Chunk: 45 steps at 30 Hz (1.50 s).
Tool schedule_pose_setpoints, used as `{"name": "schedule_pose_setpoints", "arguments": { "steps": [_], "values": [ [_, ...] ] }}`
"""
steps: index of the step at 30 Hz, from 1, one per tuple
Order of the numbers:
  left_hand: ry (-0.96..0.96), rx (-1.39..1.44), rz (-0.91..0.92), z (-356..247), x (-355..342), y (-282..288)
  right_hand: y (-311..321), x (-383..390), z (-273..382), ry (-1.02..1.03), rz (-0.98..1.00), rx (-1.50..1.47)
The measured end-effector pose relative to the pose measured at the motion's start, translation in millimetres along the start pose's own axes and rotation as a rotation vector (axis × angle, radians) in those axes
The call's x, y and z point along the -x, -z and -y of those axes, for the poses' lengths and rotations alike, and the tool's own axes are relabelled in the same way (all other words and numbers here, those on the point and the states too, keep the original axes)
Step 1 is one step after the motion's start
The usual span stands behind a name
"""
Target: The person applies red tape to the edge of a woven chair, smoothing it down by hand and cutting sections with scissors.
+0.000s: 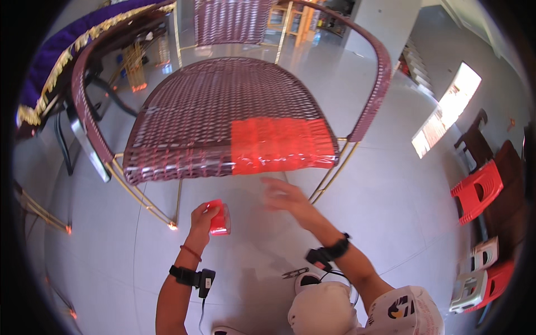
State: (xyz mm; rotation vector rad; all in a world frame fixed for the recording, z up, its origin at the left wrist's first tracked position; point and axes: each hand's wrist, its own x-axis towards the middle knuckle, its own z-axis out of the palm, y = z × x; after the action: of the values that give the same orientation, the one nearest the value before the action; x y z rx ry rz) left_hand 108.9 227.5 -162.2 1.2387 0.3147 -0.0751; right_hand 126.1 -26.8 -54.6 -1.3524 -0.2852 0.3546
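A woven dark-maroon wicker chair (pixel 206 106) with gold metal legs stands in front of me. Glossy red tape (pixel 282 145) covers the right front part of its seat, with shiny clear film along the front edge. My left hand (pixel 202 219), below the seat's front, is closed around a roll of red tape (pixel 219 219), its face shiny. Just below the red-covered edge is my right hand (pixel 283 196), somewhat blurred by motion. Its fingers are stretched and apart, and nothing shows in them.
Small dark thread snips (pixel 295 273) lie on the grey tiled floor (pixel 251 251) near my foot. Red plastic stools (pixel 479 191) and white stools (pixel 468 290) stand at the right. A purple cloth with gold fringe (pixel 61 61) hangs at the far left.
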Motion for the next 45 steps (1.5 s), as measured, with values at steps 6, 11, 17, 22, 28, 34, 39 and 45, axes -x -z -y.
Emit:
{"name": "schedule_pose_setpoints", "arguments": {
  "steps": [6, 11, 17, 22, 28, 34, 39, 45],
  "values": [
    [0.087, 0.050, -0.058, 1, -1, 6, 93, 64, 20, 0.465, -0.761, 0.594],
    [0.119, 0.052, -0.054, 4, -4, -4, 100, 22, 22, 0.541, -0.808, 0.875],
    [0.108, 0.054, -0.006, 18, -14, -6, 113, -22, 5, 0.570, -0.962, 0.954],
    [0.096, 0.009, -0.008, 13, -12, 1, 147, -35, 17, 0.651, -0.867, 1.071],
    [0.138, 0.028, -0.024, 13, -11, -1, 207, -61, 31, 0.561, -0.828, 1.036],
    [0.128, 0.038, 0.014, 12, -16, -5, 216, -50, 37, 0.521, -0.766, 1.041],
    [0.132, 0.043, 0.055, 4, -10, -6, 145, -3, 76, 0.515, -1.052, 1.253],
    [0.169, 0.113, 0.080, 14, -14, -8, 21, -15, 116, 0.777, -0.229, 1.565]
  ]
}}
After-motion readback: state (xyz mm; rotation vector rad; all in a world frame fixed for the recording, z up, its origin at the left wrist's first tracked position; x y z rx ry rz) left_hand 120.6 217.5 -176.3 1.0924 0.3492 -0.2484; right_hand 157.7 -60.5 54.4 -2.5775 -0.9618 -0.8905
